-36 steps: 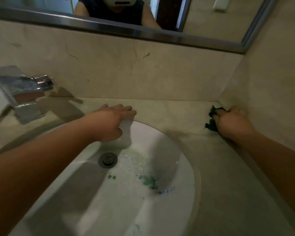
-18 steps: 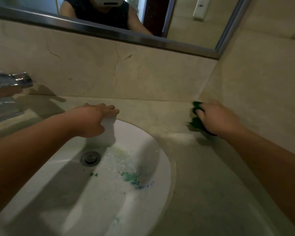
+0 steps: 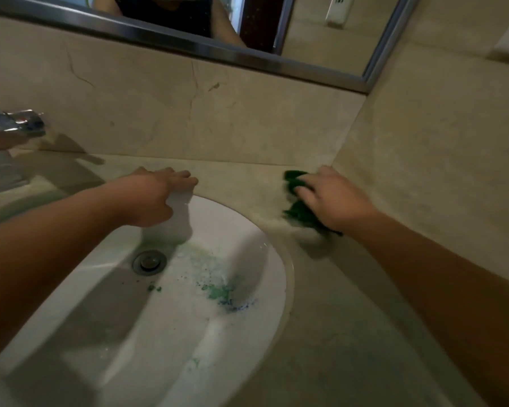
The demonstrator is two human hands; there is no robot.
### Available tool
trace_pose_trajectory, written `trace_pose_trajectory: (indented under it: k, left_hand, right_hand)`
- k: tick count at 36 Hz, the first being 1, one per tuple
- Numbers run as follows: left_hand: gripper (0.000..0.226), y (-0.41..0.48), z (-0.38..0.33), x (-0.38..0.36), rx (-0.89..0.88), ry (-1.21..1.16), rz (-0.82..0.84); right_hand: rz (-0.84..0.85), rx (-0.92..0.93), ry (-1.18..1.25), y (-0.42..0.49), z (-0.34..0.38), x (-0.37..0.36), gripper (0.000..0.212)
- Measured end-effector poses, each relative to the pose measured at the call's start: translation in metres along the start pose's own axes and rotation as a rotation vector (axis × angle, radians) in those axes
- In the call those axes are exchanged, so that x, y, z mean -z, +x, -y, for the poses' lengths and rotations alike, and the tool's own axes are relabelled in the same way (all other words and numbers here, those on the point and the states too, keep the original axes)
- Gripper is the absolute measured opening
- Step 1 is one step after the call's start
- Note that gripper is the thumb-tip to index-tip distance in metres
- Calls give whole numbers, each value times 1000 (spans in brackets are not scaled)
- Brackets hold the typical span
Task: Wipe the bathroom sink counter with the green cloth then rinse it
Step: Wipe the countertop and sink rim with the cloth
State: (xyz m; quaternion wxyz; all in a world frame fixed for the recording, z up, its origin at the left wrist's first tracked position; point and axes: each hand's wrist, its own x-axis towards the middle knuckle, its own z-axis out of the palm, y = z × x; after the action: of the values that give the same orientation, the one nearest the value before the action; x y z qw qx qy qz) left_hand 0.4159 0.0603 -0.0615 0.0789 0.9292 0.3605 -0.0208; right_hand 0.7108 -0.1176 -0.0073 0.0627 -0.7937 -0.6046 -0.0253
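Observation:
My right hand (image 3: 332, 198) presses the dark green cloth (image 3: 299, 210) flat on the beige stone counter (image 3: 350, 333), just right of the basin's far rim, near the back right corner. The cloth sticks out to the left of and under my fingers; part of it is hidden by the hand. My left hand (image 3: 156, 195) rests palm down on the far rim of the white oval sink (image 3: 247, 230), fingers together, holding nothing. Green and blue specks lie on the basin floor beside the metal drain (image 3: 149, 262).
A chrome faucet (image 3: 9, 133) stands at the far left of the counter. A stone backsplash (image 3: 218, 121) and a side wall (image 3: 438, 171) close the corner behind the cloth. A metal-framed mirror (image 3: 247, 58) hangs above, with a person's reflection.
My right hand has slid the green cloth leftward out of the corner toward the basin rim. My left hand has stayed on the sink's far rim. The camera has turned a little to the right.

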Motion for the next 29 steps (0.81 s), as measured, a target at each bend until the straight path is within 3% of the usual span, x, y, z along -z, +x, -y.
trace_pose_trajectory:
  k: [3,5,7,11,15,18,23,26,29]
  left_hand:
    - [93,1,1,-1,9,-5,-4]
    - [92,3,1,0,14,-22,-1]
    - [92,4,2,0,21,-35,-6]
    - [89,1,-1,0,29,-37,-24]
    - [88,-3,-4,0,41,-65,-37]
    - [88,-3,-2,-2,50,-91,-48]
    - [87,-3,-6,-1,52,-71,-47]
    - [83,-7,-11,4,78,-72,-46]
    - [78,-13,-22,6,105,-97,-54]
  right_hand:
    - [82,-381,-189,-12,-64,-9,37]
    - [101,-525,-167,-17,-69,-24,43]
    - [96,-484,-123,-14,-44,-41,54]
    - [14,-66,-148,-16,51,-61,32]
    - [171,264,114,-31,90,-36,35]
    - [78,145,85,-39,40,-11,35]
    - [26,-353,-151,-86,-52,-6,34]
    - [34,-421,-161,-101,-43,-16,36]
    - [89,-214,-73,-105,7,-23,35]
